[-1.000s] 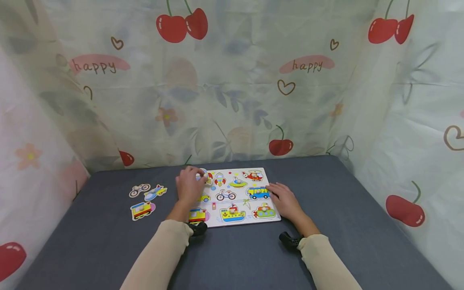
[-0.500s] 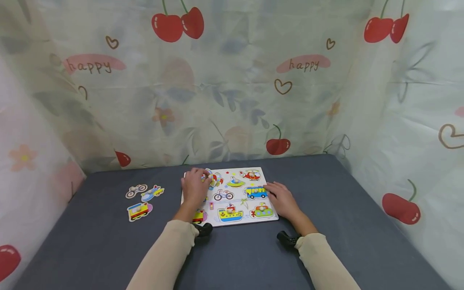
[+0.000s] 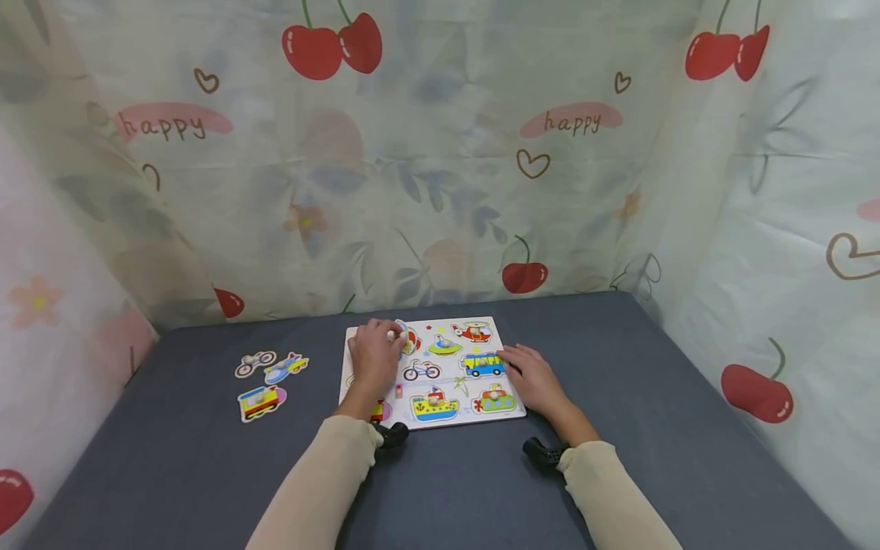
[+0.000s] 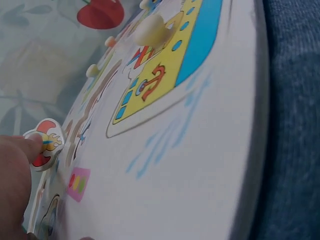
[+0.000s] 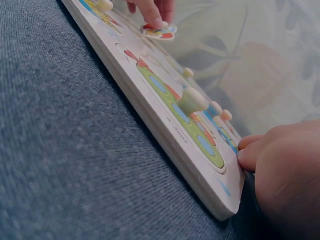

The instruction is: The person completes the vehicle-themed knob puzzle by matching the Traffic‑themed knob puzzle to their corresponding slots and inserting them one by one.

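Note:
A white peg puzzle board (image 3: 402, 417) with vehicle pictures lies on the table. Above its upper left part, my left hand (image 3: 374, 355) pinches a rocket puzzle piece (image 4: 52, 131) by its small knob. The right wrist view shows this rocket tilted close over the board, its red parts outward. At the board's right edge rests my right hand (image 3: 532, 374), fingertips beside the blue bus piece (image 3: 483, 365). Knobbed pieces also sit in the board: a ship (image 3: 435, 407), a submarine (image 5: 172, 102), a helicopter (image 3: 472, 331) and a flying saucer (image 3: 444, 346). My left hand hides the board's left column.
Left of the board lie three loose pieces: a motorcycle (image 3: 255, 364), an airplane (image 3: 286, 367) and a train (image 3: 261, 402). A dark cloth covers the table (image 3: 467, 489). Printed curtains (image 3: 426, 191) hang behind and at both sides.
My left hand has moved slightly right across the board with the rocket piece, toward the rocket picture. The right hand stays at the board's edge. The head view has shifted a little.

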Motion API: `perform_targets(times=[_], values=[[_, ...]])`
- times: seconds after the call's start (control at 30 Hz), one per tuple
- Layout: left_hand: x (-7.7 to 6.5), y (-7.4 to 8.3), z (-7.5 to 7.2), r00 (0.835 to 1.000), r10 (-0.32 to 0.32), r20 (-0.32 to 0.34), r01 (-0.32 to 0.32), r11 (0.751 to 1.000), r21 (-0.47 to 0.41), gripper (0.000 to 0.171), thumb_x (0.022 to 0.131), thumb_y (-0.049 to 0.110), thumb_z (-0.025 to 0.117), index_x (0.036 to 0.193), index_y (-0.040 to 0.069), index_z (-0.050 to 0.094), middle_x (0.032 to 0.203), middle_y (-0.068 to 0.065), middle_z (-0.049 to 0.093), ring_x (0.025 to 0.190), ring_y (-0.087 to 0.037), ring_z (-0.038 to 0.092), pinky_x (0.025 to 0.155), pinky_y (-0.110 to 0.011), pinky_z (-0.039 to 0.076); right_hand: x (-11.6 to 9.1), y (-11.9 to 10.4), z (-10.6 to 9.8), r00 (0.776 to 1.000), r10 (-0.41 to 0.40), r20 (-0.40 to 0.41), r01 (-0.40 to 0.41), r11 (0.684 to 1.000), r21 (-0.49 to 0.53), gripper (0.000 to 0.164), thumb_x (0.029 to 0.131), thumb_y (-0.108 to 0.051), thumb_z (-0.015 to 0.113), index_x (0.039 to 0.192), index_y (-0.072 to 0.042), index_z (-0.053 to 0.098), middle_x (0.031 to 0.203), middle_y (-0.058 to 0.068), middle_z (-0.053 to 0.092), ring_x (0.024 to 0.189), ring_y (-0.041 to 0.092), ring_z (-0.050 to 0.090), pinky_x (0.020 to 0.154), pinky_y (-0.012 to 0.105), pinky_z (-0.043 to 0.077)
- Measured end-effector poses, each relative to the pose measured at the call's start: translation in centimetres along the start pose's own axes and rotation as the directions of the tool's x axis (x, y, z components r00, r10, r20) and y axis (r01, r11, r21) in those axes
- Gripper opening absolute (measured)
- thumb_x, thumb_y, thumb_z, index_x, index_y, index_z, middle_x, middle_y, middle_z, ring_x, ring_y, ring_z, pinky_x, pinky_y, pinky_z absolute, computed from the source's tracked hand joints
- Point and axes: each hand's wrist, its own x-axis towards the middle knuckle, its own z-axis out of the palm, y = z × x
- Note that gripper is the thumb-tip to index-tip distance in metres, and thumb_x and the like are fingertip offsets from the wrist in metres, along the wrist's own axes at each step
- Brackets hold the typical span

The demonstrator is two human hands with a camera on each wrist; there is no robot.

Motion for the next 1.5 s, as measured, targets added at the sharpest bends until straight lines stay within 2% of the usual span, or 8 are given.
perform_targets(times=[0.27, 0.47, 0.63, 1.13, 1.27, 1.5], values=[[0.0, 0.4, -0.1, 0.999, 0.003, 0.033, -0.006, 0.998, 0.068, 0.015, 0.091, 0.027, 0.069, 0.103, 0.018, 0.069, 0.115, -0.006, 0.061, 0.109, -0.028, 0.051, 0.091, -0.048, 0.034, 0.2, -0.3, 0.0, 1.000, -0.002, 0.011, 0.002, 1.000, 0.006, 0.038, 0.100, -0.016, 0.053, 0.137, -0.005, 0.056, 0.143, 0.014, 0.049, 0.138, 0.036, 0.033, 0.109, 0.055, 0.024], [0.1, 0.6, -0.2, 0.995, -0.008, 0.099, -0.003, 0.994, 0.112, 0.027, 0.089, 0.030, 0.070, 0.113, 0.018, 0.069, 0.121, -0.007, 0.059, 0.116, -0.030, 0.047, 0.096, -0.050, 0.030, 0.2, -0.4, -0.2, 1.000, -0.006, 0.006, 0.006, 1.000, 0.000, 0.039, 0.100, -0.015, 0.053, 0.137, -0.004, 0.056, 0.143, 0.015, 0.049, 0.138, 0.037, 0.032, 0.108, 0.056, 0.024], [0.0, 0.6, 0.1, 0.988, -0.026, 0.155, 0.007, 0.992, 0.124, 0.036, 0.089, 0.035, 0.069, 0.121, 0.018, 0.066, 0.128, -0.008, 0.056, 0.122, -0.031, 0.041, 0.099, -0.052, 0.026, 0.2, -0.4, -0.1, 1.000, 0.002, 0.008, -0.002, 1.000, -0.002, 0.039, 0.100, -0.014, 0.054, 0.137, -0.004, 0.056, 0.143, 0.014, 0.049, 0.138, 0.036, 0.032, 0.108, 0.056, 0.024], [-0.1, 0.6, -0.2, 0.973, -0.011, 0.228, -0.025, 0.987, 0.157, 0.045, 0.089, 0.039, 0.069, 0.129, 0.019, 0.064, 0.140, -0.009, 0.049, 0.130, -0.033, 0.035, 0.102, -0.055, 0.023, 0.1, -0.5, -0.1, 1.000, 0.008, 0.014, -0.008, 1.000, 0.001, 0.039, 0.100, -0.015, 0.054, 0.137, -0.005, 0.055, 0.144, 0.014, 0.049, 0.139, 0.036, 0.032, 0.108, 0.056, 0.024], [-0.2, 0.3, -0.7, 0.975, -0.003, 0.222, -0.022, 0.994, 0.110, 0.044, 0.090, 0.037, 0.068, 0.130, 0.020, 0.063, 0.138, -0.007, 0.051, 0.128, -0.032, 0.037, 0.102, -0.054, 0.023, 0.1, -0.4, -0.1, 1.000, 0.014, 0.021, -0.014, 1.000, -0.002, 0.039, 0.100, -0.015, 0.053, 0.138, -0.005, 0.055, 0.144, 0.014, 0.049, 0.139, 0.036, 0.032, 0.108, 0.056, 0.024], [-0.2, -0.4, -1.9, 0.986, 0.052, 0.159, -0.061, 0.997, 0.052, 0.035, 0.092, 0.034, 0.067, 0.123, 0.018, 0.067, 0.131, -0.006, 0.057, 0.124, -0.032, 0.043, 0.098, -0.053, 0.027, 0.0, -0.1, -0.1, 1.000, 0.012, 0.013, -0.012, 1.000, -0.002, 0.039, 0.100, -0.014, 0.053, 0.138, -0.004, 0.055, 0.144, 0.015, 0.049, 0.138, 0.036, 0.032, 0.108, 0.056, 0.024]])
